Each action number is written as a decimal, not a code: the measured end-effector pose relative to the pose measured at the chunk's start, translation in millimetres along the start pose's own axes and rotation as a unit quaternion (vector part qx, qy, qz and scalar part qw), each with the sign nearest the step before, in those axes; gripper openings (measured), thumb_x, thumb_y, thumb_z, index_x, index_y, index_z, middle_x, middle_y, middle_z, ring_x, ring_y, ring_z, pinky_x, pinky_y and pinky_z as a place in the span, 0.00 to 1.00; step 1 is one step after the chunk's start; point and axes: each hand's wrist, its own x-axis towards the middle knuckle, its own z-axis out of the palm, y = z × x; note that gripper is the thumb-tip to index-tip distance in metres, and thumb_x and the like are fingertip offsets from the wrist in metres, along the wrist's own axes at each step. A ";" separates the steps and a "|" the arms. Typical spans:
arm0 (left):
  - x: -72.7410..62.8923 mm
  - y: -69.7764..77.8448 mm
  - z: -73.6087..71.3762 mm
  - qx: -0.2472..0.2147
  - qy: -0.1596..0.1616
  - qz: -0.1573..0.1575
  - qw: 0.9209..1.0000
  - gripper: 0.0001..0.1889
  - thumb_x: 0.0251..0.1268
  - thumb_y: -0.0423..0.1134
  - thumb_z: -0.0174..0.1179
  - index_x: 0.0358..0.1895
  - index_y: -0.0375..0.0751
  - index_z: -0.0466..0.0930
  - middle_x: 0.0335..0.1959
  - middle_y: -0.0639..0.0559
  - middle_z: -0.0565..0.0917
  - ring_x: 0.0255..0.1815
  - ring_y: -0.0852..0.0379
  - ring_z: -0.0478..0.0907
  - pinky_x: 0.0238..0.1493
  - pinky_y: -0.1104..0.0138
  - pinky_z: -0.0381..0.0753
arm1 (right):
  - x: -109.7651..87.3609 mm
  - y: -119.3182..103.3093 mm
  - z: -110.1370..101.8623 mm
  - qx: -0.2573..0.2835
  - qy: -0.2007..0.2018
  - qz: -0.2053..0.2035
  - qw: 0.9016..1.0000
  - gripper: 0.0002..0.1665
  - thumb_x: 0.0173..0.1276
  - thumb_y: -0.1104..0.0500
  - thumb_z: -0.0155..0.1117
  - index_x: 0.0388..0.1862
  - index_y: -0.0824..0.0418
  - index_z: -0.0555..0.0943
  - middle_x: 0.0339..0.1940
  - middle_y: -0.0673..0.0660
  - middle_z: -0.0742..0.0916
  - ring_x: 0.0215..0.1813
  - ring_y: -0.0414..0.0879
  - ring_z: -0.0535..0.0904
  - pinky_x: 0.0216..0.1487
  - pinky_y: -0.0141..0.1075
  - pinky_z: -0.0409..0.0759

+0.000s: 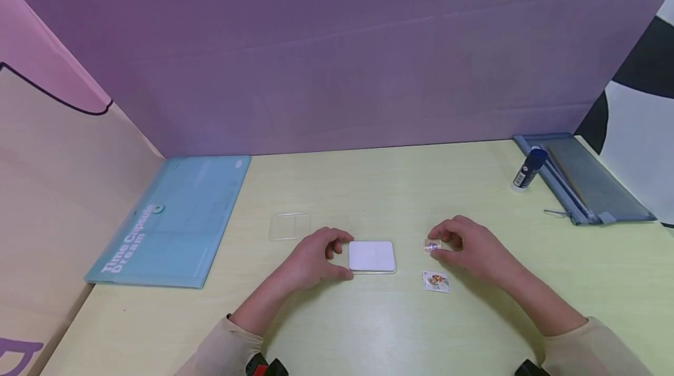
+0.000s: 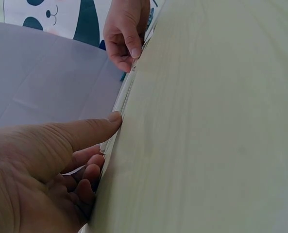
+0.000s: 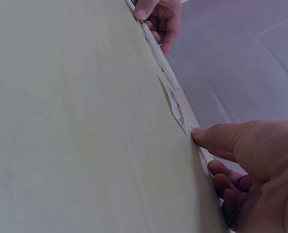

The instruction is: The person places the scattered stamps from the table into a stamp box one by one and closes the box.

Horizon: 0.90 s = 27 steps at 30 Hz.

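In the head view, my left hand (image 1: 321,256) is at the left side of a flat clear case with white rounded cards (image 1: 371,257) in it. Thumb and forefinger hold the case by its two left corners, the other fingers curled in. My right hand (image 1: 471,247) pinches a small picture card (image 1: 432,245) at the table surface. Just in front of it lies another small picture card (image 1: 436,282) with an orange-brown figure. From the right wrist view, that loose card (image 3: 176,104) stands slightly off the table along one edge.
A clear, shallow lid (image 1: 289,227) lies behind my left hand. On the left is a blue document folder (image 1: 174,224). At the back right, a glue stick (image 1: 529,168) stands by a blue mesh zip pouch (image 1: 595,177). A purple panel (image 1: 337,72) closes off the back.
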 end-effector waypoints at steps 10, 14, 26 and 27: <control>-0.5 0.4 -0.5 0.001 0.000 0.002 1.000 0.29 0.49 0.34 0.79 0.57 0.39 0.80 0.39 0.51 0.75 0.40 0.53 0.69 0.40 0.65 0.70 | -0.5 0.0 -0.3 0.003 0.016 -0.006 1.000 0.13 0.62 0.60 0.76 0.45 0.56 0.85 0.39 0.49 0.81 0.37 0.46 0.72 0.37 0.35 0.74; 0.0 -0.3 -0.2 0.004 0.000 0.001 1.000 0.29 0.49 0.34 0.79 0.57 0.39 0.80 0.39 0.52 0.75 0.40 0.54 0.70 0.40 0.65 0.70 | -0.6 0.3 -0.5 0.005 0.021 -0.007 1.000 0.11 0.63 0.61 0.75 0.44 0.55 0.85 0.36 0.48 0.81 0.37 0.46 0.72 0.36 0.34 0.73; -1.4 0.9 -0.9 0.001 0.000 -0.006 1.000 0.29 0.50 0.34 0.79 0.58 0.41 0.80 0.40 0.51 0.76 0.41 0.53 0.70 0.40 0.65 0.71 | 0.9 1.2 0.0 0.015 0.012 0.008 1.000 0.07 0.64 0.62 0.73 0.40 0.53 0.85 0.32 0.47 0.81 0.37 0.46 0.73 0.37 0.34 0.73; -1.6 1.1 -0.9 0.000 -0.001 -0.007 1.000 0.29 0.50 0.34 0.79 0.58 0.41 0.80 0.40 0.51 0.76 0.41 0.54 0.70 0.40 0.65 0.71 | 1.0 1.1 -0.1 0.016 0.011 0.010 1.000 0.07 0.65 0.62 0.73 0.40 0.53 0.85 0.32 0.47 0.81 0.37 0.46 0.73 0.37 0.34 0.73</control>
